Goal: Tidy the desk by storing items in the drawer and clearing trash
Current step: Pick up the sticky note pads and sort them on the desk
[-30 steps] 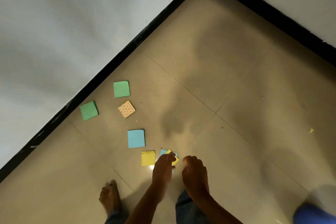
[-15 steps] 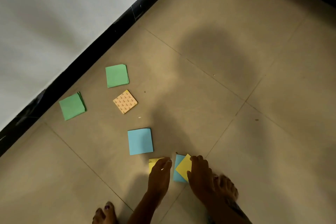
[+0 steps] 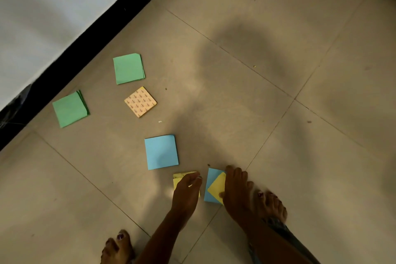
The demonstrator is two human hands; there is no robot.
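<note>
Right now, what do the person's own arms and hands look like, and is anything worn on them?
Both forearms are bare: no sleeves, watch or bracelets show. The left hand and right hand wear no gloves, and I see no rings. Whether the fingers carry nail polish is too dim to tell.
</note>
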